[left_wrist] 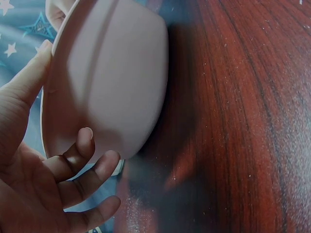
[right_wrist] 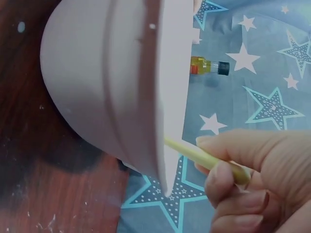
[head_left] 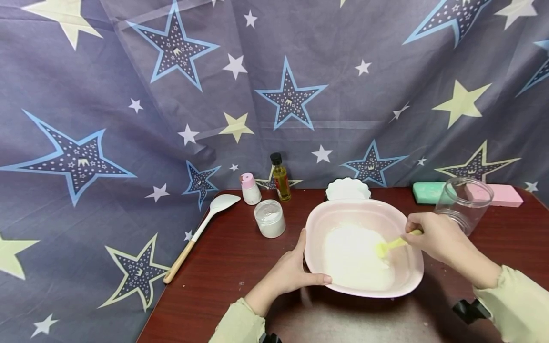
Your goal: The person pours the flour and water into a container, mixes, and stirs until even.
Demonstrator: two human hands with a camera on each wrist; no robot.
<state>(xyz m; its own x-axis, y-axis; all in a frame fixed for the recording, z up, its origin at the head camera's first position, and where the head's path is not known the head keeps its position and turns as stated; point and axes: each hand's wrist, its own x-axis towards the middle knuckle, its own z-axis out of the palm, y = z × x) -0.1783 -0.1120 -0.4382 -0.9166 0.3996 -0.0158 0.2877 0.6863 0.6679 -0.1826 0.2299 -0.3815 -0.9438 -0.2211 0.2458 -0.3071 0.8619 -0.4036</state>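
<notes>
A pale pink basin point(head_left: 316, 228) holds a smooth white mass point(head_left: 351, 259). My left hand point(head_left: 291, 269) grips its left side, thumb along the near rim. The left wrist view shows the basin's outer wall point(left_wrist: 126, 73), with bent fingertips point(left_wrist: 85, 135) against or close to it. Above the right side of the basin, my right hand point(head_left: 437, 238) pinches the handle of a small yellow spoon point(head_left: 396, 243). The spoon's head dips to the white mass. In the right wrist view, thumb and fingers close round the handle point(right_wrist: 214, 162), and the basin wall hides the head.
Behind the basin stand a scalloped white dish point(head_left: 348, 188), an oil bottle point(head_left: 280, 178), a pink-capped shaker point(head_left: 250, 190) and a jar of white powder point(head_left: 270, 219). A long white ladle point(head_left: 201, 228) lies left. A clear jar point(head_left: 465, 202) and green point(head_left: 429, 193) and pink blocks point(head_left: 502, 195) sit right.
</notes>
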